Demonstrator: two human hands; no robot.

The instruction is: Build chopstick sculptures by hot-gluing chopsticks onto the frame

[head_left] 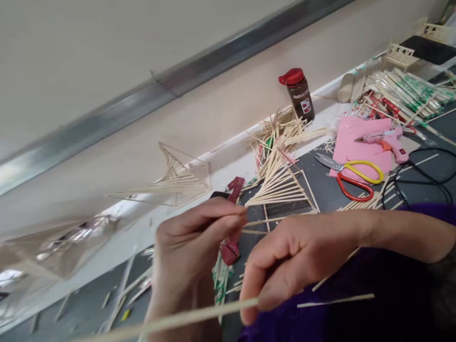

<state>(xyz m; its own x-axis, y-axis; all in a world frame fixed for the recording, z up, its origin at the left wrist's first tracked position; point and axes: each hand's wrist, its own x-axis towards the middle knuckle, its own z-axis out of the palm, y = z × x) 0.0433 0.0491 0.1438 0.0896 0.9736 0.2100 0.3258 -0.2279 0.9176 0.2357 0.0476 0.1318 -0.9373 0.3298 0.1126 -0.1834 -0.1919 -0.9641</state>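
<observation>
In the head view my left hand (199,247) is closed, thumb and forefinger pinched at the pointed corner of a stick frame. That frame (285,187) is built of thin wooden sticks spread like a fan. Lower and closer to me, my right hand (292,256) pinches one end of a thin wooden stick (199,316). This stick runs to the lower left, passing in front of my left forearm, and its near end is blurred. Another loose stick (335,300) lies over purple cloth below my right hand.
Scissors (344,166) with yellow and red handles and a pink glue gun (388,141) rest on pink sheets (345,130). A black cord (420,178) loops nearby. A red-lidded bottle (301,97) stands behind a stick pile (278,137). Wrapped sticks (416,92) lie far right.
</observation>
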